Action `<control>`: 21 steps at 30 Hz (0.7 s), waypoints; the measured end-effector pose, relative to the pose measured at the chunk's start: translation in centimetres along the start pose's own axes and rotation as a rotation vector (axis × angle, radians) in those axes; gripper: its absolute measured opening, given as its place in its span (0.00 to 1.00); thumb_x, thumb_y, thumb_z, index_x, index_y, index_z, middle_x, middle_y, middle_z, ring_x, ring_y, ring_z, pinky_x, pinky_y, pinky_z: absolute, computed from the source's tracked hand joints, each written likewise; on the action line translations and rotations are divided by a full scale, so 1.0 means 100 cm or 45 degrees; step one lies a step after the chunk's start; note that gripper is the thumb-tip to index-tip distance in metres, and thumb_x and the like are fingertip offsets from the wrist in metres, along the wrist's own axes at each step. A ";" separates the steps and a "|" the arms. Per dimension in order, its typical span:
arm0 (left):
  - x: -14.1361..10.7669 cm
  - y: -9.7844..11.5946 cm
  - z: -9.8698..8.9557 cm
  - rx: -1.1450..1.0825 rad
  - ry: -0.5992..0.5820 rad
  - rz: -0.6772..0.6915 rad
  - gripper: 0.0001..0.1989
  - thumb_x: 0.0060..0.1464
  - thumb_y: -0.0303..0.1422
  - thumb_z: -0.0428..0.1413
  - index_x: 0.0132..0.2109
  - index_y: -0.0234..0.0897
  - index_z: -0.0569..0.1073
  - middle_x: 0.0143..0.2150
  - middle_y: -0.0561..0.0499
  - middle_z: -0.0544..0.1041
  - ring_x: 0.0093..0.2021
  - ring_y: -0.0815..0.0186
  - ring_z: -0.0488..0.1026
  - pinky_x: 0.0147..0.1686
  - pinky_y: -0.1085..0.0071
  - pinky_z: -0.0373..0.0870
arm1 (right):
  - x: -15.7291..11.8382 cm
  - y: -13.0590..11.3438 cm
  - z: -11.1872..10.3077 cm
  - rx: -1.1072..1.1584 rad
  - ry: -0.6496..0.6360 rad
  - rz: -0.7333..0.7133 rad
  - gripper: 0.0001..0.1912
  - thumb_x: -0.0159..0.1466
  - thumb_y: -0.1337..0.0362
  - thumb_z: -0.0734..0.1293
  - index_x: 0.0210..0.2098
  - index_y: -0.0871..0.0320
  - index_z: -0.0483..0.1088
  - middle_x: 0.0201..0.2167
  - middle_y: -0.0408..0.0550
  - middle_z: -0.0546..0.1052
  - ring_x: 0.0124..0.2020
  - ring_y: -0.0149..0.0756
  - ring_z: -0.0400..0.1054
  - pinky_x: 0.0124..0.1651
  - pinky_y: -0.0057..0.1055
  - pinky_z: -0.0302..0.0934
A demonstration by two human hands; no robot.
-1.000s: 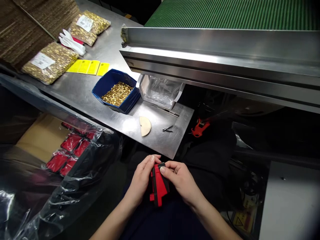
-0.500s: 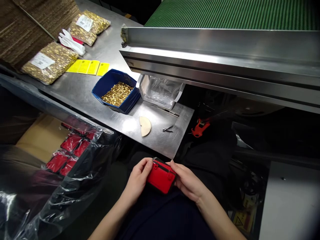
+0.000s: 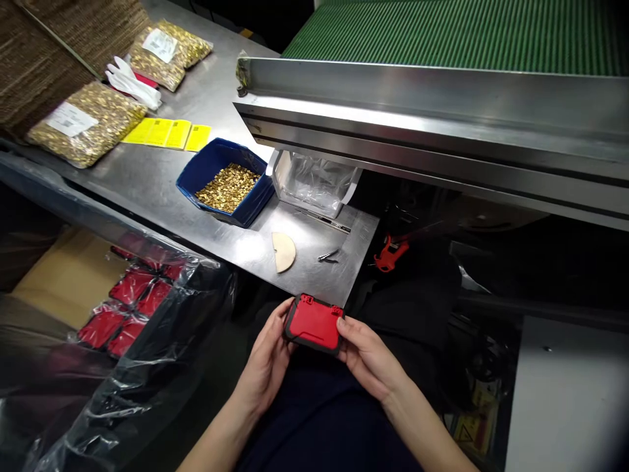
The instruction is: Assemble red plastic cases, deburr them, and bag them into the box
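One clear bag of golden pieces (image 3: 105, 128) is lying to the left of the blue bin (image 3: 201, 164), which is standing on the metal table (image 3: 157, 190). Below and to the left of the bin, several red cases (image 3: 132, 286) are resting under clear plastic. White gloves (image 3: 130, 82) and a second bag (image 3: 184, 49) are lying beyond the bin, on its upper left side, and yellow slips (image 3: 162, 133) are lying nearer, just beside its left corner. The blue bin itself is holding many small golden pieces (image 3: 228, 187).

Below and to the right of the bin, the left hand (image 3: 270, 354) is gripping the left edge of a red case (image 3: 317, 324), its fingers partly hidden behind. To the right of the bin, a pale half-disc (image 3: 284, 252) is lying flat, and a white bin (image 3: 322, 187) is standing close beside. The red case is showing its red face and dark rim upward. Small pliers (image 3: 328, 257) are lying farther right of the blue bin. The right hand (image 3: 366, 354) is gripping the case's right edge, the thumb pressing on the face.
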State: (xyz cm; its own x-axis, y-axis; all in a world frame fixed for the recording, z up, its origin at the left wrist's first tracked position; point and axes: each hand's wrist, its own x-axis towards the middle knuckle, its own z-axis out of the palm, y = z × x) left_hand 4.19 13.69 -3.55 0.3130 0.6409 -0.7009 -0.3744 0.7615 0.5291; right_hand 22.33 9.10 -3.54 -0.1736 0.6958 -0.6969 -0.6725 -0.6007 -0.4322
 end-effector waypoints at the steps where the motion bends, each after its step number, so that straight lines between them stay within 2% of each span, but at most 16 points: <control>1: 0.002 -0.002 -0.001 -0.063 0.000 0.044 0.27 0.64 0.50 0.57 0.65 0.46 0.71 0.64 0.46 0.76 0.65 0.54 0.70 0.61 0.62 0.69 | 0.002 0.003 0.006 0.043 0.000 0.009 0.25 0.64 0.47 0.74 0.52 0.58 0.78 0.45 0.55 0.83 0.43 0.42 0.78 0.50 0.38 0.69; 3: 0.005 -0.003 -0.002 -0.203 -0.002 0.081 0.30 0.64 0.52 0.57 0.68 0.47 0.68 0.65 0.46 0.75 0.67 0.53 0.68 0.65 0.58 0.66 | 0.005 0.010 0.018 0.079 -0.040 0.034 0.25 0.66 0.47 0.73 0.54 0.57 0.76 0.48 0.55 0.82 0.45 0.41 0.78 0.51 0.38 0.69; 5: 0.008 0.001 -0.004 -0.331 0.019 0.089 0.33 0.63 0.54 0.56 0.68 0.46 0.68 0.64 0.45 0.77 0.66 0.50 0.69 0.65 0.55 0.66 | 0.006 0.011 0.026 -0.024 -0.132 0.028 0.26 0.68 0.45 0.70 0.57 0.56 0.74 0.51 0.54 0.81 0.46 0.41 0.77 0.50 0.38 0.68; 6: 0.008 0.005 -0.006 -0.384 0.048 0.089 0.34 0.62 0.56 0.56 0.68 0.45 0.68 0.63 0.44 0.78 0.65 0.49 0.70 0.65 0.53 0.67 | 0.007 0.007 0.027 -0.178 -0.204 0.003 0.25 0.69 0.46 0.68 0.57 0.55 0.74 0.52 0.54 0.80 0.48 0.42 0.76 0.51 0.38 0.68; 8: 0.008 0.016 -0.011 -0.465 0.128 0.093 0.37 0.60 0.58 0.55 0.67 0.40 0.69 0.61 0.40 0.79 0.63 0.47 0.73 0.62 0.51 0.69 | 0.008 -0.009 0.026 -0.684 -0.296 -0.111 0.19 0.70 0.49 0.68 0.53 0.53 0.77 0.51 0.51 0.80 0.50 0.43 0.74 0.52 0.39 0.67; 9: 0.007 0.021 -0.015 -0.493 0.153 0.089 0.38 0.60 0.59 0.54 0.67 0.38 0.68 0.60 0.38 0.80 0.62 0.46 0.74 0.61 0.50 0.71 | 0.010 -0.021 0.026 -0.975 -0.270 -0.188 0.15 0.70 0.52 0.69 0.50 0.53 0.78 0.49 0.50 0.81 0.50 0.44 0.74 0.53 0.39 0.66; 11: 0.003 0.031 -0.025 -0.520 0.131 0.071 0.38 0.60 0.59 0.52 0.68 0.40 0.66 0.60 0.35 0.79 0.60 0.45 0.76 0.57 0.48 0.73 | 0.019 -0.046 0.029 -1.470 -0.075 -0.376 0.11 0.71 0.56 0.67 0.47 0.52 0.78 0.46 0.48 0.81 0.48 0.43 0.74 0.53 0.39 0.65; 13: -0.002 0.035 -0.034 -0.513 0.023 0.048 0.37 0.61 0.58 0.52 0.69 0.43 0.63 0.61 0.34 0.78 0.58 0.44 0.78 0.54 0.48 0.74 | 0.038 -0.064 0.043 -1.796 0.158 -0.548 0.11 0.74 0.59 0.63 0.50 0.52 0.76 0.48 0.48 0.79 0.47 0.41 0.74 0.53 0.37 0.65; 15: -0.008 0.033 -0.042 -0.484 -0.106 0.009 0.36 0.60 0.57 0.53 0.68 0.44 0.64 0.61 0.33 0.78 0.57 0.43 0.79 0.53 0.47 0.75 | 0.065 -0.070 0.067 -2.036 0.270 -0.642 0.13 0.75 0.60 0.62 0.55 0.54 0.72 0.53 0.52 0.76 0.52 0.43 0.73 0.55 0.37 0.64; 18: -0.018 0.022 -0.048 -0.412 -0.262 -0.087 0.33 0.61 0.57 0.55 0.64 0.42 0.66 0.61 0.31 0.77 0.55 0.42 0.80 0.51 0.49 0.76 | 0.112 -0.061 0.107 -2.157 0.406 -0.623 0.23 0.72 0.57 0.67 0.62 0.62 0.66 0.56 0.65 0.72 0.57 0.56 0.68 0.56 0.47 0.64; 21: -0.027 0.008 -0.049 -0.347 -0.331 -0.166 0.34 0.62 0.58 0.54 0.64 0.40 0.67 0.63 0.31 0.76 0.53 0.44 0.81 0.49 0.53 0.77 | 0.149 -0.050 0.128 -2.176 0.512 -0.565 0.31 0.67 0.59 0.72 0.64 0.68 0.61 0.58 0.72 0.67 0.59 0.62 0.64 0.55 0.49 0.65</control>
State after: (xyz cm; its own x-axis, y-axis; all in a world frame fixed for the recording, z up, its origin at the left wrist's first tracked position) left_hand -1.21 12.07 -3.57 0.5706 0.5705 -0.5907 -0.5239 0.8068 0.2731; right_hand 13.91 27.47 -4.44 0.1339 0.9283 -0.3470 0.8307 -0.2961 -0.4715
